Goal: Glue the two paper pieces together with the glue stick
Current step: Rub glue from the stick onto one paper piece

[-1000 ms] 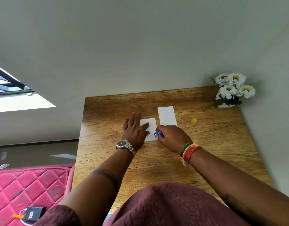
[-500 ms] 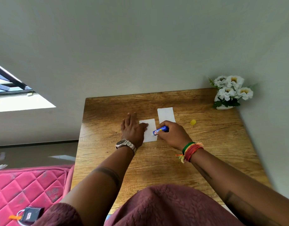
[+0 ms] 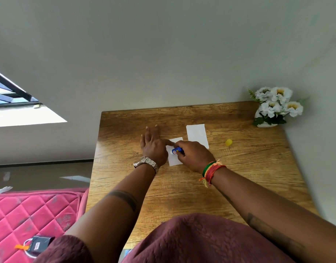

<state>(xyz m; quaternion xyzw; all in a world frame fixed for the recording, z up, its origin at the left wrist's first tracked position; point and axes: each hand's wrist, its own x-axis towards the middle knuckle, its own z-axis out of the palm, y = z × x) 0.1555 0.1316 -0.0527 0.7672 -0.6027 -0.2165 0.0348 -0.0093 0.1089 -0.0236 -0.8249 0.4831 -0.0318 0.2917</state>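
A small white paper piece (image 3: 174,160) lies on the wooden table (image 3: 239,168). My left hand (image 3: 153,147) rests flat at its left edge, fingers spread, thumb on the paper. My right hand (image 3: 194,155) grips a blue glue stick (image 3: 176,150), whose white tip touches the middle of that paper. A second, longer white paper piece (image 3: 197,135) lies just behind and to the right, partly hidden by my right hand. The yellow glue cap (image 3: 228,142) sits loose on the table to the right.
A white vase of white flowers (image 3: 275,107) stands at the table's back right corner by the wall. A pink quilted mattress (image 3: 30,215) with a small dark tag lies left of the table.
My right hand has moved the glue stick across the small paper, from its lower right edge up to its middle. My left hand has shifted slightly left while holding the paper.
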